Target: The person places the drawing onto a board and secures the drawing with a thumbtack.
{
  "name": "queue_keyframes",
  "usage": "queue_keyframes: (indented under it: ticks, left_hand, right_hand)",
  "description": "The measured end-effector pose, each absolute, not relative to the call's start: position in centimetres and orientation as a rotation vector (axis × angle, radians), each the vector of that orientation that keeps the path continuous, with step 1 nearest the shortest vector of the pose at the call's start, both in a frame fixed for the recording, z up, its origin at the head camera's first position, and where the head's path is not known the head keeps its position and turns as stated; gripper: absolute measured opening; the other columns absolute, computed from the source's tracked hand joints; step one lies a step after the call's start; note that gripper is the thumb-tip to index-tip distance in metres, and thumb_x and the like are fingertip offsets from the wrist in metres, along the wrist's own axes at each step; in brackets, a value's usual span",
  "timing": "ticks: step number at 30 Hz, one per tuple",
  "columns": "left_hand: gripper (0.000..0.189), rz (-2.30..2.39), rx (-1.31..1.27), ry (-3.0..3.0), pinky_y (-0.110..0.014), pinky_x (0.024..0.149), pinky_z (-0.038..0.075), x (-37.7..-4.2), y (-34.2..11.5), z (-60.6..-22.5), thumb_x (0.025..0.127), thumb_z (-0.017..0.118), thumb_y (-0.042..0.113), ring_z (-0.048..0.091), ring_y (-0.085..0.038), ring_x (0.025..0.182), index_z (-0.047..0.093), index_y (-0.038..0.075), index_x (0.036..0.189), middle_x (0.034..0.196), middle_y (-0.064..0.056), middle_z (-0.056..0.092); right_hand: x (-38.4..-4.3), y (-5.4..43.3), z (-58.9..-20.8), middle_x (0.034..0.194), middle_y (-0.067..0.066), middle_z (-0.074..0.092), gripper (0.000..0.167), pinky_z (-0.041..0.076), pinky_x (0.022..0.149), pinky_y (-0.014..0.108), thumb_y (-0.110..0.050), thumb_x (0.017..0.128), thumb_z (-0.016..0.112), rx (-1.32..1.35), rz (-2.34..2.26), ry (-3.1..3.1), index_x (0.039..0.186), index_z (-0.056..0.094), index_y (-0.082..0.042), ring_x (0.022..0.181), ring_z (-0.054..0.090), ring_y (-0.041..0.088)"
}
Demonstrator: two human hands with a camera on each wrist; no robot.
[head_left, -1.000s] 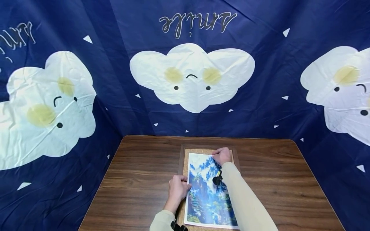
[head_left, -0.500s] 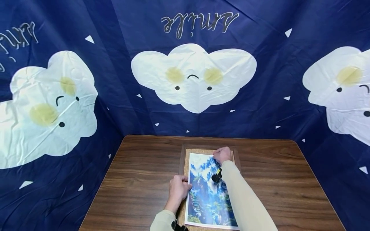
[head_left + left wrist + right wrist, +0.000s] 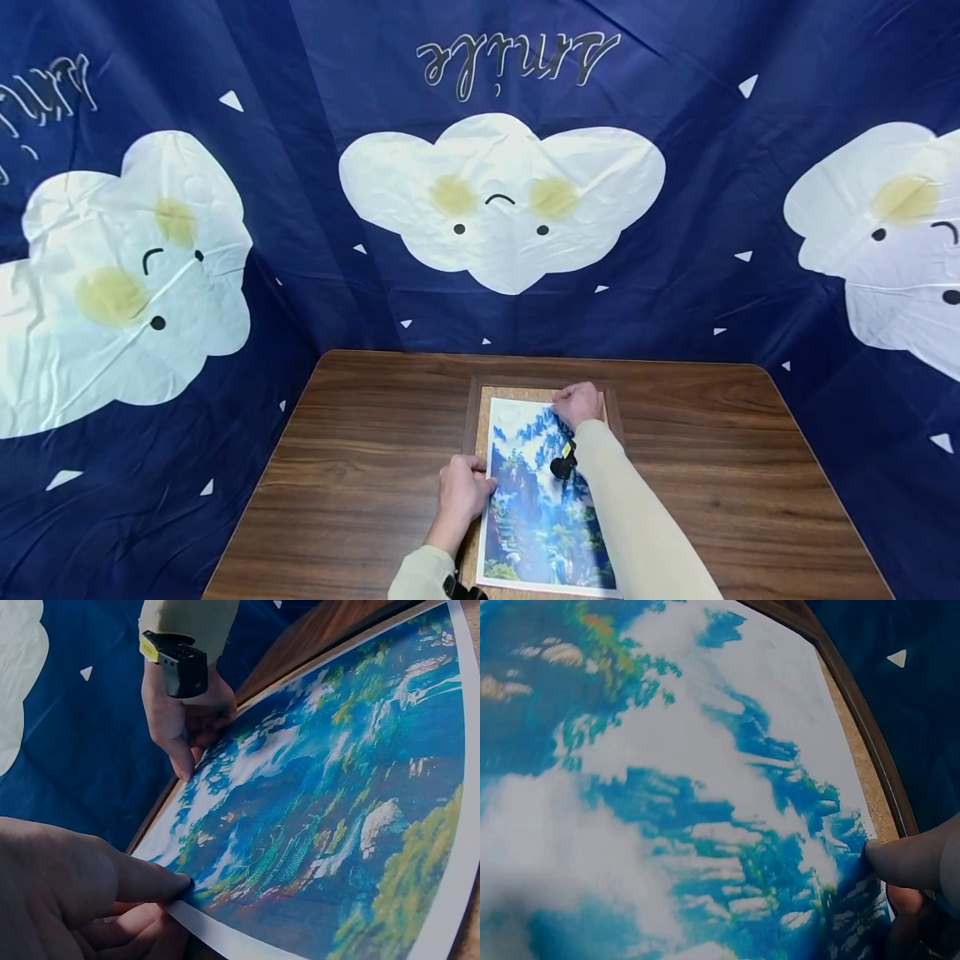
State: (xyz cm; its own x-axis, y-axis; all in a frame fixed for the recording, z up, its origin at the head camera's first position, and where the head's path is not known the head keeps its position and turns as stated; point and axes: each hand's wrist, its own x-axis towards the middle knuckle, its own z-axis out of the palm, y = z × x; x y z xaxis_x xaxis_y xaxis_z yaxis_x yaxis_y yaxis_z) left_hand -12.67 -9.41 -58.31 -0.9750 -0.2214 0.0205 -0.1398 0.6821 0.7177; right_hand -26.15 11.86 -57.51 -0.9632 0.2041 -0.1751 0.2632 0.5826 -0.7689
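Note:
A printed landscape picture (image 3: 525,500) with a white border lies over a brown-framed cork board (image 3: 486,392). My left hand (image 3: 461,493) pinches the picture's left edge; the left wrist view shows the thumb (image 3: 154,882) on the printed face and curled fingers under the sheet. At the top edge, toward the right corner, my right hand (image 3: 578,406) pinches the paper, its thumb (image 3: 911,859) on top in the right wrist view. The sheet bows slightly in the left wrist view. My right forearm covers part of the picture's right side.
The board lies on a dark wood-grain table (image 3: 360,467). Behind and beside the table hang blue curtains (image 3: 300,167) printed with white clouds. Both wrists wear a black device, such as the right one's camera (image 3: 564,463). Bare tabletop shows left and right of the board.
Both hands keep their places on the picture's edges. The lower end of the picture has shifted very slightly left.

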Motion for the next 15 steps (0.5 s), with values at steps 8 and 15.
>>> queue_keyframes:
  ticks: [8, 15]
  left_hand:
    - [0.018, -1.150, 0.288, -2.793, -0.045, 0.076, 0.057, -12.31, -9.23, -58.04, 0.073, 0.093, 0.007, 0.068, -0.028, 0.078, 0.080, 0.006, 0.086, 0.071, 0.000, 0.072]
    - [0.019, -1.126, 0.279, -2.832, -0.048, 0.078, 0.057, -12.42, -9.19, -57.71, 0.076, 0.092, 0.011, 0.068, -0.031, 0.082, 0.080, 0.004, 0.090, 0.078, -0.005, 0.073]
  right_hand:
    - [-25.40, 12.01, -58.24, 0.091, 0.007, 0.078, 0.006, 0.058, 0.087, 0.052, -0.012, 0.086, 0.086, 0.323, -1.327, 2.800, 0.085, 0.083, -0.008, 0.093, 0.069, 0.031]
    - [-25.34, 12.32, -58.08, 0.099, 0.010, 0.077, 0.005, 0.059, 0.083, 0.049, -0.009, 0.090, 0.083, 0.257, -1.365, 2.768, 0.094, 0.084, -0.007, 0.092, 0.069, 0.029]
